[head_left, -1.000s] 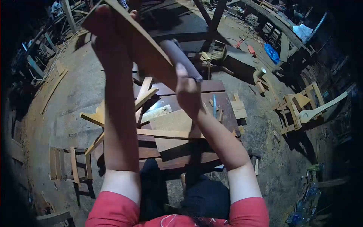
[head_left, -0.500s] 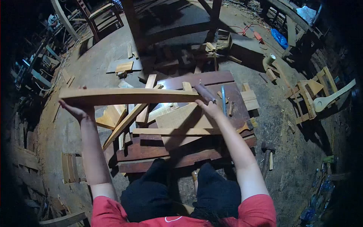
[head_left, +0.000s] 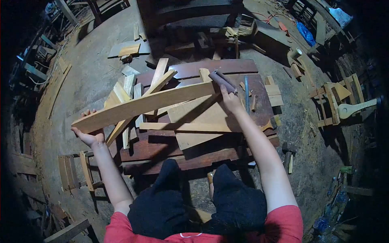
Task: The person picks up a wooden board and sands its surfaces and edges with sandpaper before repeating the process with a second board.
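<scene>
A long, slightly curved wooden board (head_left: 146,104) slants across the view above the low table. My left hand (head_left: 91,133) grips its lower left end, thumb at the tip and fingers behind the far edge. At the board's right end, my right hand (head_left: 231,100) is closed on a curled purple-grey sheet of sandpaper (head_left: 223,82). The sandpaper lies against that end; whether my right hand also grips the board is hidden. Under the board, a flat pale panel (head_left: 194,139) and a thin wooden strip (head_left: 190,127) lie on the table.
The reddish-brown low table (head_left: 152,162) also bears several wood pieces, a blue-grey rod (head_left: 246,95) and a brush (head_left: 269,124). A hammer (head_left: 288,150) lies to the right on the floor. Farther right, a pale ukulele-shaped wooden piece (head_left: 354,108) rests by a small wooden frame (head_left: 326,99).
The board's left end has come down and nearer to me, and its broad face now turns upward. My right hand and the sandpaper have shifted slightly right. The whole view has tilted somewhat.
</scene>
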`<action>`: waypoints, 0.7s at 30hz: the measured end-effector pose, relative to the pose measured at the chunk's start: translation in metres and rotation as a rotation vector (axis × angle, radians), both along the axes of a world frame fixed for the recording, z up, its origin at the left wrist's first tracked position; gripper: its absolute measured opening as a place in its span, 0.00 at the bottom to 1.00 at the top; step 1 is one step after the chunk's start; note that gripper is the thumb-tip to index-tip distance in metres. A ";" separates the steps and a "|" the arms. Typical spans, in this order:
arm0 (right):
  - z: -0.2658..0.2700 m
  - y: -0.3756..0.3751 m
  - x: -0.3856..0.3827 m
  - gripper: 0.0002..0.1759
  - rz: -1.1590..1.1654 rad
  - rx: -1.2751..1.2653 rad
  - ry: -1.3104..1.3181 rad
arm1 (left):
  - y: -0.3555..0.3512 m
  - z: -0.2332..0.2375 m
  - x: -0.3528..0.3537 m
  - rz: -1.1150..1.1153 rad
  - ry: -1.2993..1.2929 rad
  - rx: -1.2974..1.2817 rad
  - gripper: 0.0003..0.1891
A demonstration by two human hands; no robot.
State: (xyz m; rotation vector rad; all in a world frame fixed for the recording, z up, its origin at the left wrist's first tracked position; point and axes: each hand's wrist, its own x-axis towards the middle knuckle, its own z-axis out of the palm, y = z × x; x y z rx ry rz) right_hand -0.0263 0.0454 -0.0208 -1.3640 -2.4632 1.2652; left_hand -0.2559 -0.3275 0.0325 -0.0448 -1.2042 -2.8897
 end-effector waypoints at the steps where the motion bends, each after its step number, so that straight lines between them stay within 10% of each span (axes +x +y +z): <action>1: 0.007 -0.010 0.002 0.36 -0.009 0.110 0.184 | 0.000 0.001 -0.001 -0.007 -0.063 0.016 0.34; 21: -0.008 -0.040 -0.033 0.47 0.589 0.355 0.641 | 0.021 0.047 0.023 -0.184 -0.213 -0.059 0.27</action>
